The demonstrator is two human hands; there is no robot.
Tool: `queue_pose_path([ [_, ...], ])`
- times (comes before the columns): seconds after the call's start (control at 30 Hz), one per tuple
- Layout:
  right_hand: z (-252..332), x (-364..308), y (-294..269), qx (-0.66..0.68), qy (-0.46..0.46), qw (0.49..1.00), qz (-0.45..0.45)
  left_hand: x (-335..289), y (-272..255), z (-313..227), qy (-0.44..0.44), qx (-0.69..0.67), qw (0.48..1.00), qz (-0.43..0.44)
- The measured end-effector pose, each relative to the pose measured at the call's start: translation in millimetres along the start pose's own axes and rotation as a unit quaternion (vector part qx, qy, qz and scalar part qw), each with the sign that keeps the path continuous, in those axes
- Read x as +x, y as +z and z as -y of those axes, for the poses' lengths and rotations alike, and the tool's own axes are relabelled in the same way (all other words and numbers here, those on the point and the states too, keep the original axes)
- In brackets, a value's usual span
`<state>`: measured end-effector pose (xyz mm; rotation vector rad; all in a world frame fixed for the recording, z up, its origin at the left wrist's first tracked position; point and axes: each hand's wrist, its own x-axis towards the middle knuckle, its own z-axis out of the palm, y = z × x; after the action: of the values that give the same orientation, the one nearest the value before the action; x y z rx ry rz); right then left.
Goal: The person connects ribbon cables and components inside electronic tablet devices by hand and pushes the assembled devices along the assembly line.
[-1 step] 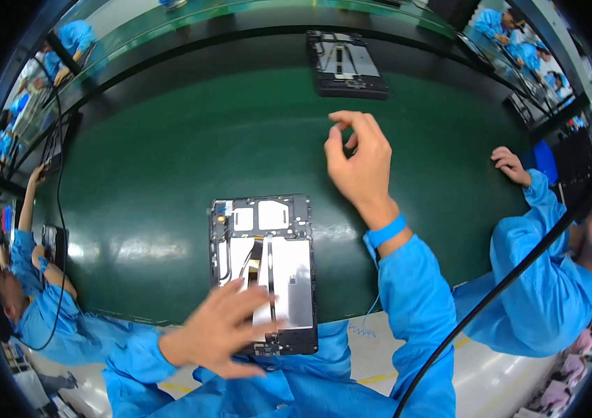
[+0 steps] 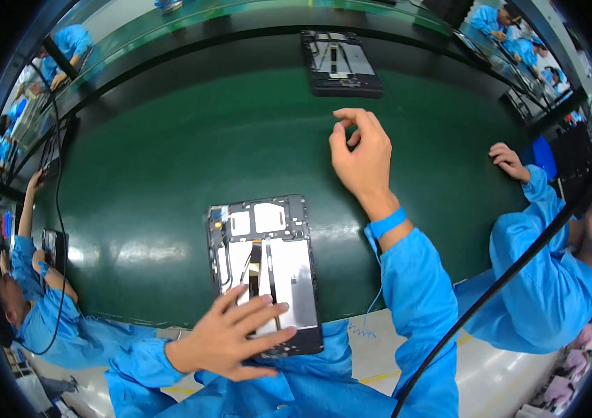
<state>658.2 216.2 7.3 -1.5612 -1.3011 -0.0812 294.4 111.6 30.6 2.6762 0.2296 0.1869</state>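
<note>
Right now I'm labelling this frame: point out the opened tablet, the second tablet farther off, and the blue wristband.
opened tablet point(image 2: 268, 244), head view, on its upper inner frame.
second tablet point(image 2: 341, 66), head view, on its middle.
blue wristband point(image 2: 386, 224), head view, on the band's top face.

**An electronics assembly line**

You sit at a factory line. A long green belt runs across in front of you, with a raised rail along its far edge. On it lie opened tablets: one right before you with its back off and its metal plates and cables bare, another farther up the belt. Co-workers in the same blue smocks sit close on both sides, one at your right, one at your left, and more show in the far corners. You wear a blue wrist strap, a mark of electronics work.
</note>
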Motion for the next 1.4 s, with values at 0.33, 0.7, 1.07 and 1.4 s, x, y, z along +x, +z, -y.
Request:
queue_pose_path([
  [0.33,-54,19,11,-0.046,0.006,0.999,-0.022,67,-32,98,-0.028,0.064,0.993,-0.097],
  [0.7,-62,28,22,-0.189,-0.103,0.976,0.046,176,-61,278,-0.221,0.262,0.816,-0.466],
  [1.07,-79,46,49,-0.266,-0.106,0.950,0.121,198,-50,241,-0.150,0.147,0.888,-0.408],
  [1.4,-71,70,42,-0.163,-0.077,0.969,0.168,204,-45,246,-0.117,0.144,0.892,-0.412],
])
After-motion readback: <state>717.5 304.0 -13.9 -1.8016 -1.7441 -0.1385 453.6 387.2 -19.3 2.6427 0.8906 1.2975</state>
